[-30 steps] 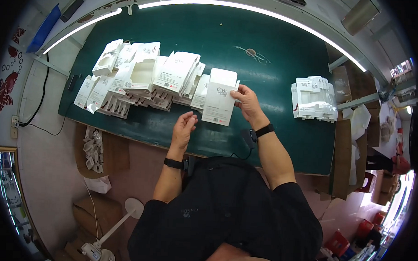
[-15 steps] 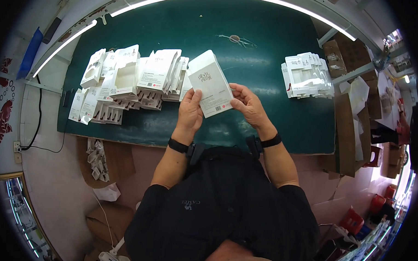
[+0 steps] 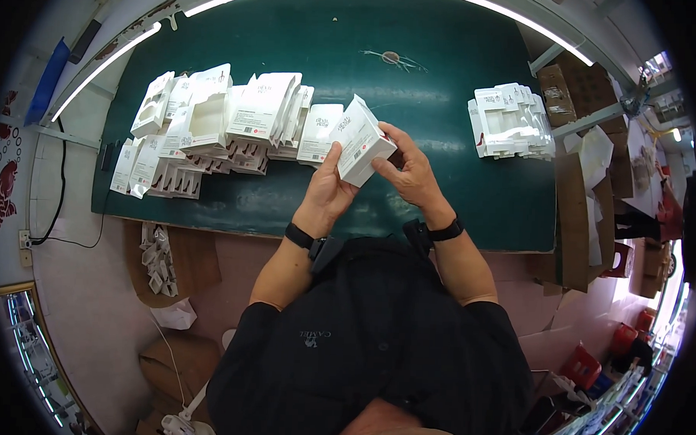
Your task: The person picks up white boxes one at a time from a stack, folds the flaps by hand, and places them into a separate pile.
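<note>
Green table [image 3: 460, 83] under strip lighting; both hands' grip pinches a white carton [image 3: 361, 140].

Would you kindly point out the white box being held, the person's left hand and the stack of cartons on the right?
white box [image 3: 362, 145], head view, its broad top face.
left hand [image 3: 327, 190], head view, its back.
stack of cartons [image 3: 511, 122], head view, topmost carton.

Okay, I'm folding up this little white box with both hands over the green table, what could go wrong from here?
1. The small white box is held in the air only by the fingertips of the left hand and right hand; a firm squeeze might crease it, or it could slip.
2. The pile of flat white cartons sits close beside the left hand, leaning and overlapping; a stray elbow or wrist could knock some off the green table.
</note>
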The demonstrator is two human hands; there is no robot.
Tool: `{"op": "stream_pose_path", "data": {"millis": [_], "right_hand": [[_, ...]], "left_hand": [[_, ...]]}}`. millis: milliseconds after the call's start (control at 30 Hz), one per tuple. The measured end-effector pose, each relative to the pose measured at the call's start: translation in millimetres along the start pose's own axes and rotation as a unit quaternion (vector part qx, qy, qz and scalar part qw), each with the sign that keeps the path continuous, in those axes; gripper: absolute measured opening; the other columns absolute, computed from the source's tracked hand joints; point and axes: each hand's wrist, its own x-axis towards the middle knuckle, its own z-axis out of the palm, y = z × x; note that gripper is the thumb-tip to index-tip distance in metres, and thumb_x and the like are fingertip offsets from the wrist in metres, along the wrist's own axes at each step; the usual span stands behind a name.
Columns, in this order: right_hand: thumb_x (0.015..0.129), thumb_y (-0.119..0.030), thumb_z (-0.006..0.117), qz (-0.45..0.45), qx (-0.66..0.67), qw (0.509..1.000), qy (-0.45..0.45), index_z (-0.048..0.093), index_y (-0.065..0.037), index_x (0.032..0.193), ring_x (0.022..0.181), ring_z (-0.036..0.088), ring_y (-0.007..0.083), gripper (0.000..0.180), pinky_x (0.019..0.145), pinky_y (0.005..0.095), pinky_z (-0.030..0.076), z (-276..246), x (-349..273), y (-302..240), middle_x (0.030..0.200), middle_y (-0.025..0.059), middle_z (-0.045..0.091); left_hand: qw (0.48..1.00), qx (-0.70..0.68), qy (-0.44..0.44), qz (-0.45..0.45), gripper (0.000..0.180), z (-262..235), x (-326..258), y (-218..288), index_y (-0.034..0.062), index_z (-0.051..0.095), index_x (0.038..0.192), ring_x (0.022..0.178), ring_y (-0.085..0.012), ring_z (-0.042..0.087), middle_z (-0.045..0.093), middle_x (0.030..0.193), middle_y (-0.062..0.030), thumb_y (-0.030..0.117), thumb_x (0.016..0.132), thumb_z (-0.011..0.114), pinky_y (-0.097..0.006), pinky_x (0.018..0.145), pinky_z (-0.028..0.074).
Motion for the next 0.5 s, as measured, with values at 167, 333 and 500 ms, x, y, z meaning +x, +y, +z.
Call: {"op": "stream_pose_path", "data": {"millis": [167, 333, 500], "right_hand": [[0.091, -0.013, 0.073, -0.007, -0.007, 1.000, -0.010, 0.045, -0.006, 0.145, 0.110, 0.059, 0.0136, 0.061, 0.095, 0.0294, 0.050, 4, 0, -5, 0.127, 0.0058, 0.058], [0.090, -0.008, 0.071, -0.004, -0.055, 0.998, 0.018, 0.047, -0.006, 0.144, 0.104, 0.062, 0.0122, 0.059, 0.089, 0.0276, 0.052, 7, 0, -5, 0.122, 0.0052, 0.060], [0.090, -0.001, 0.067, 0.001, -0.094, 0.993, 0.064, 0.049, -0.006, 0.142, 0.097, 0.063, 0.0100, 0.055, 0.083, 0.0253, 0.053, 8, 3, 13, 0.116, 0.0042, 0.063]], "left_hand": [[1.000, -0.009, 0.005, 0.003, 0.046, -6, 2, -1, 0.0104, 0.041, 0.145, 0.123, -0.0215, 0.059, 0.056, 0.138, -0.0070, 0.037, 0.107, 0.043, -0.038, 0.098, 0.055], [1.000, 0.002, 0.014, 0.011, 0.045, -6, 1, -3, 0.0107, 0.042, 0.145, 0.123, -0.0211, 0.060, 0.058, 0.137, -0.0077, 0.036, 0.107, 0.045, -0.039, 0.097, 0.055], [0.999, 0.035, 0.013, 0.023, 0.046, -4, 1, -3, 0.0106, 0.042, 0.145, 0.124, -0.0217, 0.059, 0.058, 0.137, -0.0077, 0.035, 0.107, 0.045, -0.039, 0.101, 0.052]]}}
